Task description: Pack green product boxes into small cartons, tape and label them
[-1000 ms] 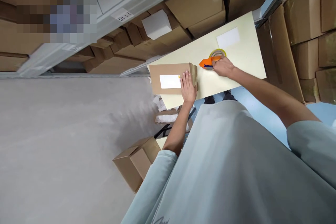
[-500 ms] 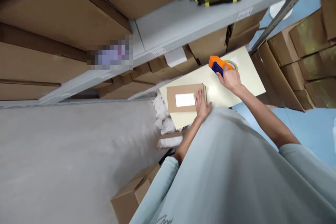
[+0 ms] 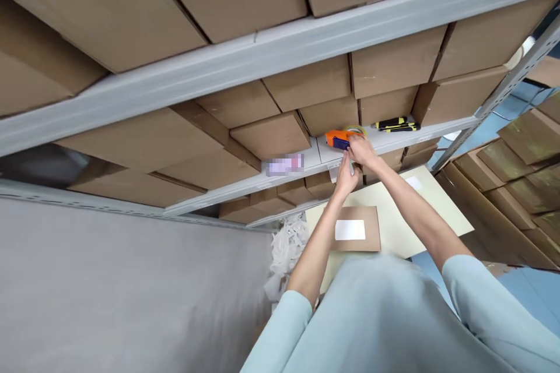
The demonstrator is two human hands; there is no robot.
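My right hand [image 3: 361,148] is closed around an orange and dark-blue tape dispenser [image 3: 336,140], at the front of a grey shelf. A roll of yellowish tape [image 3: 356,129] shows behind my fingers. Just below, my left hand [image 3: 345,179] is raised with its fingers stretched up and the thumb apart. Its fingertips meet or nearly meet the dispenser's underside; actual contact is unclear. Under my forearms, a flat brown cardboard box [image 3: 371,236] with a white label [image 3: 350,229] lies on a cream tabletop [image 3: 437,215].
Cardboard boxes [image 3: 271,137] fill the grey metal shelves [image 3: 394,139]. Black-and-yellow utility knives [image 3: 396,124] lie right of the dispenser, and a blurred-out item [image 3: 285,164] lies left. Crumpled white packing material [image 3: 289,245] is beside the table. More cartons [image 3: 494,186] stand at right.
My left hand has left the box and risen to the dispenser. My right hand has carried the dispenser from above the table to the shelf front. The view has tilted up.
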